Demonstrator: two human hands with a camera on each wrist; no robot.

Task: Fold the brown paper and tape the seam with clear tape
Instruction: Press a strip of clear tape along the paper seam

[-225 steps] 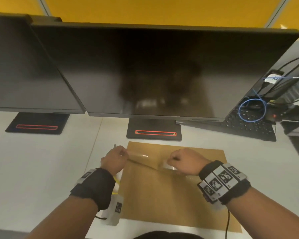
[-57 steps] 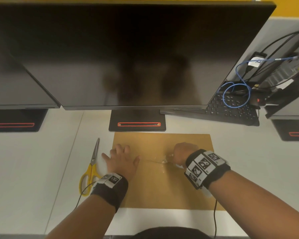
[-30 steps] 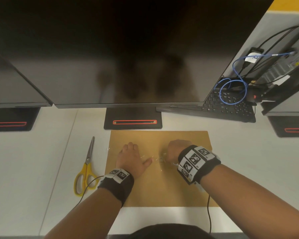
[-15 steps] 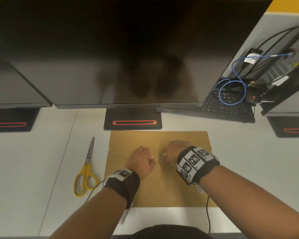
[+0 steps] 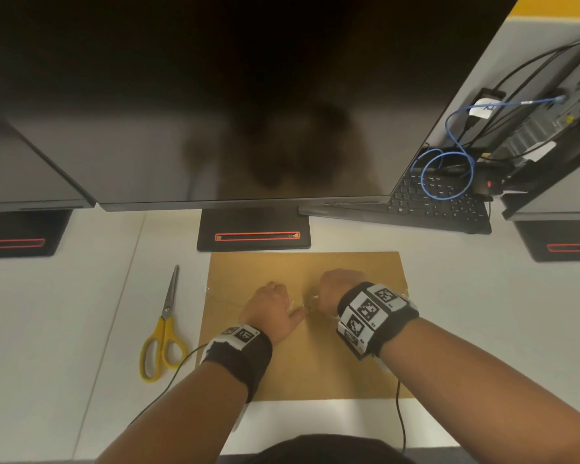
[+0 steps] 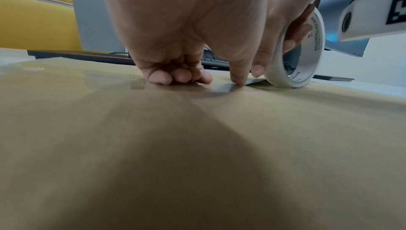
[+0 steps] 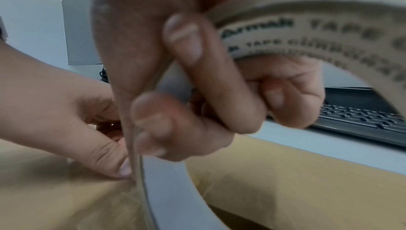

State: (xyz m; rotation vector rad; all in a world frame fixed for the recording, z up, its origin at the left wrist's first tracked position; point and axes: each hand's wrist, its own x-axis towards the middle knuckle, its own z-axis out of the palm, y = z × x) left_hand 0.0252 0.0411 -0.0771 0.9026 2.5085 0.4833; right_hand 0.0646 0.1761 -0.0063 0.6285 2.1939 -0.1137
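Note:
The brown paper (image 5: 302,360) lies flat on the white desk in front of the monitor stand. A clear tape strip (image 5: 226,299) runs along its seam from the left edge towards the middle. My left hand (image 5: 280,306) rests on the paper with its fingers (image 6: 180,77) curled under, and its thumb tip (image 6: 239,81) presses the tape down. My right hand (image 5: 332,289) grips the tape roll (image 6: 307,51), which stands on edge just right of that thumb. In the right wrist view the roll (image 7: 307,30) is close up and the strip (image 7: 137,181) leaves it beside the left thumb.
Yellow-handled scissors (image 5: 163,329) lie on the desk left of the paper. A monitor stand (image 5: 253,229) sits just beyond the paper's far edge. A black keyboard (image 5: 439,205) with a blue cable (image 5: 449,175) is at the back right.
One second ago my left hand lay flat on the taped seam. It has slid right and curled, with the thumb now pressing beside the roll. The right hand has barely moved.

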